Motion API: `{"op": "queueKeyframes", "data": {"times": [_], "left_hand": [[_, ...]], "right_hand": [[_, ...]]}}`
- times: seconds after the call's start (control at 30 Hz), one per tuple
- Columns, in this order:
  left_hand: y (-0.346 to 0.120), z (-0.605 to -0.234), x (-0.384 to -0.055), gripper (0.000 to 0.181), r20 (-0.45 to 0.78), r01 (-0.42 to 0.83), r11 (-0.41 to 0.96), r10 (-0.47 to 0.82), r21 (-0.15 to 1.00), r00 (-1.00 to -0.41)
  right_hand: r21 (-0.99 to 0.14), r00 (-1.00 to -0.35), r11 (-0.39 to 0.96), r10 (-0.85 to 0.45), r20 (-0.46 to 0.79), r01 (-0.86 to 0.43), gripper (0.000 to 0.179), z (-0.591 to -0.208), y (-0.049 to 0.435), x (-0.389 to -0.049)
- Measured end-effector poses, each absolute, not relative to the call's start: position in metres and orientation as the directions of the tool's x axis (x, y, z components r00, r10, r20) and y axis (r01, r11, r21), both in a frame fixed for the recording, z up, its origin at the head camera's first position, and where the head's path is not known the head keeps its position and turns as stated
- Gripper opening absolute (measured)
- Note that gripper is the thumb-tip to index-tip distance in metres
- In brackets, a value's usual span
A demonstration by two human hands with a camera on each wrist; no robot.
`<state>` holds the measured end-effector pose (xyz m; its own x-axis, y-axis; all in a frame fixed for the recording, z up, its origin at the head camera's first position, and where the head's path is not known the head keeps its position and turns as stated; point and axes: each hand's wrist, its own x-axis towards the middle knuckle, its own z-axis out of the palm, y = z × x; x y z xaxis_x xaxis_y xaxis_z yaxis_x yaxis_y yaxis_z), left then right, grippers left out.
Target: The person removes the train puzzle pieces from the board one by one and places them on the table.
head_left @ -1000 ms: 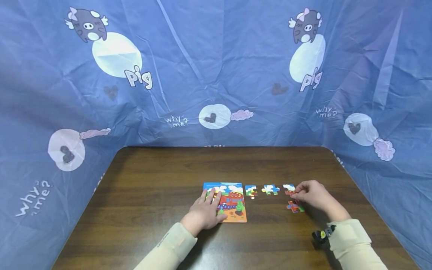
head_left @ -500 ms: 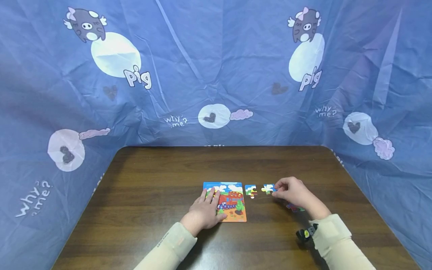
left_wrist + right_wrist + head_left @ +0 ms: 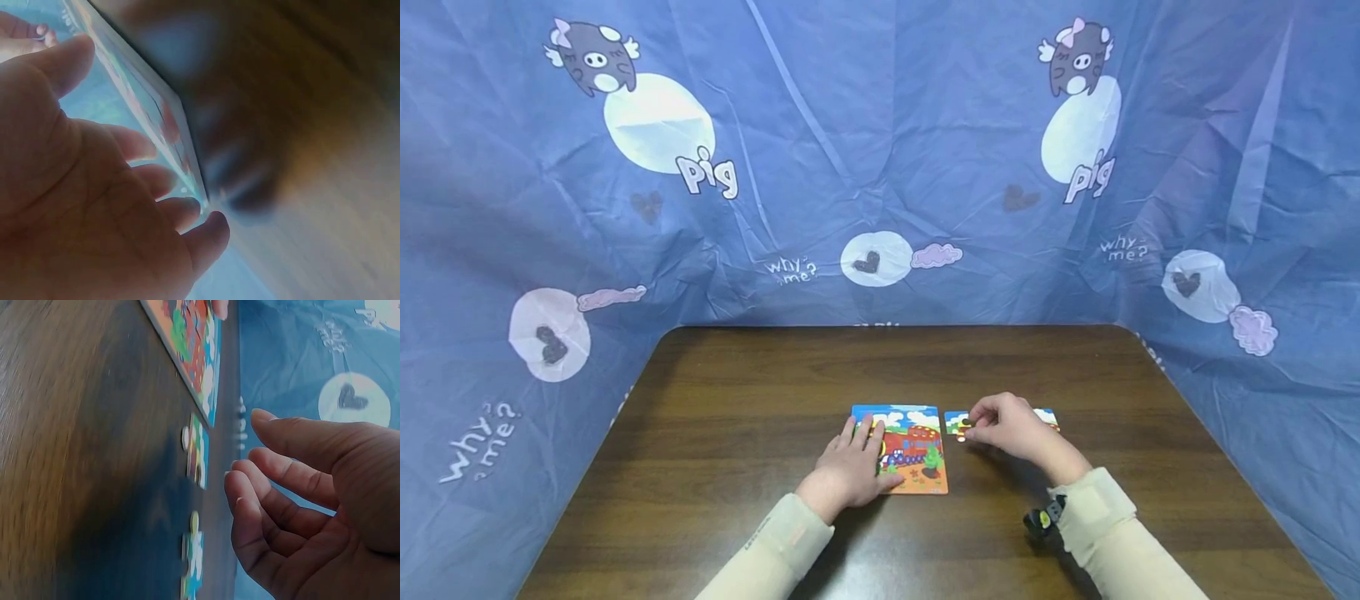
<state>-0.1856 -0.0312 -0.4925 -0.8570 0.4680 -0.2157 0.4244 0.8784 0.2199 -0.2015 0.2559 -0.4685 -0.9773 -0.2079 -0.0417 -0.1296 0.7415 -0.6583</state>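
My left hand (image 3: 846, 468) rests with spread fingers on a picture puzzle board (image 3: 917, 458) that shows a red train under a cloudy sky. My right hand (image 3: 1013, 429) hovers just above a row of loose jigsaw pieces to the board's right. Seen in the right wrist view, its thumb and fingers are loosely bent and apart, holding nothing. The nearest jigsaw piece (image 3: 199, 453) lies close to the board's edge, and another piece (image 3: 195, 559) with a yellow knob lies behind it. In the head view my right hand hides the middle piece; a cloud piece (image 3: 1047, 415) shows beyond the knuckles.
Everything lies on a dark brown wooden table (image 3: 737, 400). A blue cloth (image 3: 820, 167) printed with pigs and hearts surrounds the table's back and sides. A small black device (image 3: 1042, 522) is strapped to my right wrist.
My right hand has moved left along the row, from the rightmost pieces to the one nearest the board. The pieces lie as before where visible. My left hand has hardly moved.
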Motion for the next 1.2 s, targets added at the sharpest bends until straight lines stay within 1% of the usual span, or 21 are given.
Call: {"op": "queueKeyframes", "data": {"times": [0.17,0.37,0.53,0.7,0.73,0.83,0.93,0.97,1.2], "left_hand": [[-0.037,-0.492,-0.189,0.092,-0.222,0.395,0.884,0.449,0.248,-0.865],[-0.042,-0.489,-0.190,0.094,-0.236,0.371,0.886,0.438,0.280,-0.868],[-0.043,-0.488,-0.193,0.094,-0.267,0.357,0.893,0.428,0.276,-0.863],[-0.043,-0.489,-0.193,0.093,-0.277,0.350,0.896,0.422,0.275,-0.863],[-0.045,-0.493,-0.194,0.095,-0.263,0.357,0.891,0.430,0.281,-0.864],[-0.044,-0.494,-0.194,0.095,-0.267,0.354,0.893,0.426,0.277,-0.865],[-0.045,-0.496,-0.194,0.095,-0.266,0.354,0.895,0.423,0.272,-0.866],[-0.044,-0.491,-0.193,0.093,-0.283,0.346,0.901,0.415,0.262,-0.865],[-0.045,-0.498,-0.196,0.095,-0.266,0.373,0.890,0.437,0.261,-0.859]], "right_hand": [[-0.662,-0.973,0.740,-0.221,-0.067,-0.122,0.018,-0.469,0.241,-0.205],[-0.654,-0.964,0.740,-0.259,-0.062,-0.157,0.019,-0.472,0.222,-0.210],[-0.642,-0.958,0.747,-0.278,-0.062,-0.175,0.022,-0.473,0.206,-0.214],[-0.586,-0.957,0.791,-0.277,-0.090,-0.174,0.032,-0.474,0.193,-0.217],[-0.576,-0.957,0.799,-0.275,-0.097,-0.171,0.033,-0.474,0.191,-0.217],[-0.555,-0.956,0.814,-0.275,-0.107,-0.172,0.036,-0.474,0.186,-0.218],[-0.538,-0.955,0.826,-0.272,-0.121,-0.167,0.037,-0.475,0.182,-0.219],[-0.533,-0.953,0.829,-0.275,-0.124,-0.170,0.037,-0.475,0.182,-0.219],[-0.539,-0.938,0.820,-0.316,-0.145,-0.193,0.036,-0.479,0.177,-0.221]]}}
